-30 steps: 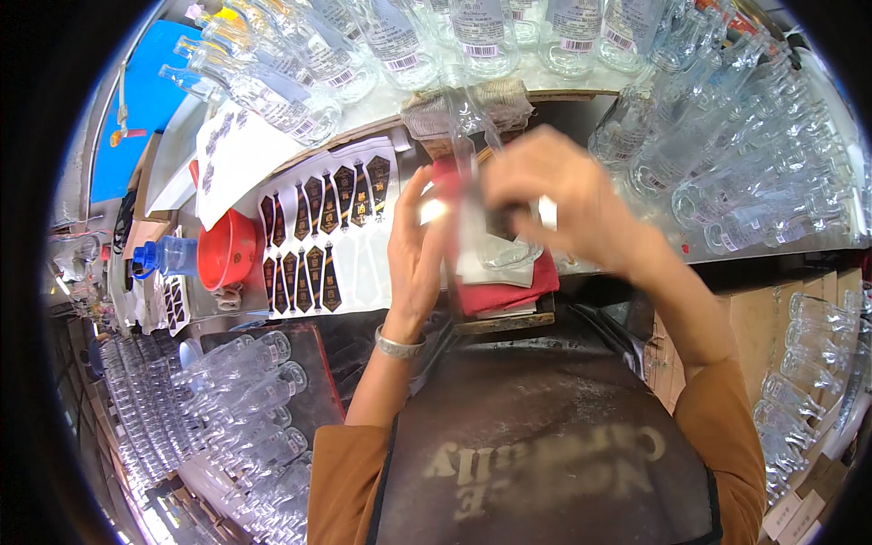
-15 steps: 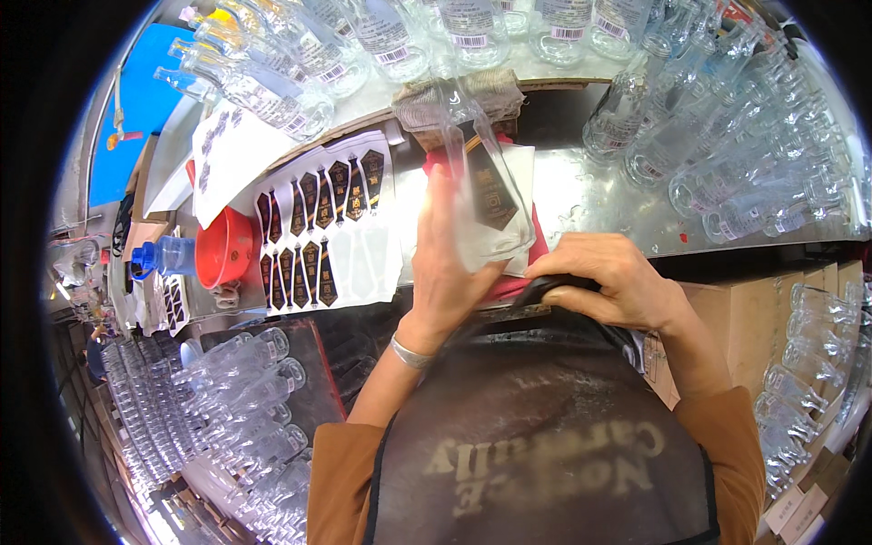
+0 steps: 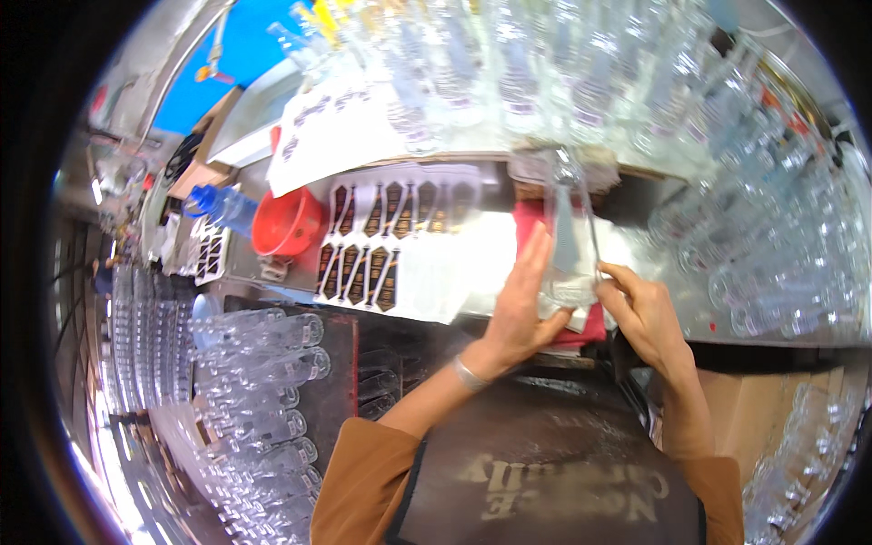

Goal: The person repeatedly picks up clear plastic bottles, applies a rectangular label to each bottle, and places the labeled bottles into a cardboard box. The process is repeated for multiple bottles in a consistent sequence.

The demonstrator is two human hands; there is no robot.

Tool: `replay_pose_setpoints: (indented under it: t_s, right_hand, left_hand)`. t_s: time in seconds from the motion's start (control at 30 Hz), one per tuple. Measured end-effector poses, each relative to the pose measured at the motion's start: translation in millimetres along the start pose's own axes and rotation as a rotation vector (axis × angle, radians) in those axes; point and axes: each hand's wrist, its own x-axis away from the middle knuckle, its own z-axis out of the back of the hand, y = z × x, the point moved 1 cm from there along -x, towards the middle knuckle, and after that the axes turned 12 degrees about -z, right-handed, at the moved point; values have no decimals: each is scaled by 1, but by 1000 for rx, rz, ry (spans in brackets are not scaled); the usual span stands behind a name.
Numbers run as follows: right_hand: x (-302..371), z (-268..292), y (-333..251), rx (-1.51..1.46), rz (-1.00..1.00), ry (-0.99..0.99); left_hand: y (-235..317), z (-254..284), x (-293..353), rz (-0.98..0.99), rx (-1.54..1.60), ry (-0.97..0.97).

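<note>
A clear glass bottle (image 3: pixel 565 245) lies on its side in front of me, its neck resting on a cloth-wrapped support (image 3: pixel 527 167) and its base toward me. My left hand (image 3: pixel 518 313) holds it, with long fingers along its left side and the thumb at its base. On the bottle's right side, my right hand (image 3: pixel 647 313) is closed in a pinch on a thin dark strip whose kind I cannot make out. Red cloth (image 3: pixel 581 338) and white paper are under the bottle. To the left lies a sheet of dark tie-shaped labels (image 3: pixel 356 272).
Many clear bottles (image 3: pixel 518 73) stand along the back and right (image 3: pixel 754 272). A red bowl (image 3: pixel 289 224) and a blue-capped bottle (image 3: pixel 222 207) are at the left. More glass bottles (image 3: pixel 263 363) lie below left. A cardboard box (image 3: pixel 713 409) is at the lower right.
The view has shifted, so the bench appears further right. The dark label that faced up on the bottle no longer shows there. My right hand has moved from a black item up to the bottle's right side.
</note>
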Motion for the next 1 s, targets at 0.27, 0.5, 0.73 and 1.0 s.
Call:
replay_pose_setpoints:
  t_s: [0.27, 0.5, 0.73, 1.0]
  right_hand:
    - [-6, 5, 21, 145, -45, 160]
    - [-11, 8, 28, 45, -79, 262]
    - [-14, 0, 19, 98, 1, 310]
    - [-13, 3, 25, 101, 6, 319]
  left_hand:
    - [-71, 110, -16, 50, -299, 219]
    - [-227, 229, -107, 191, -784, 172]
    - [-217, 219, -118, 260, -889, -70]
    - [-141, 209, -49, 53, -890, -26]
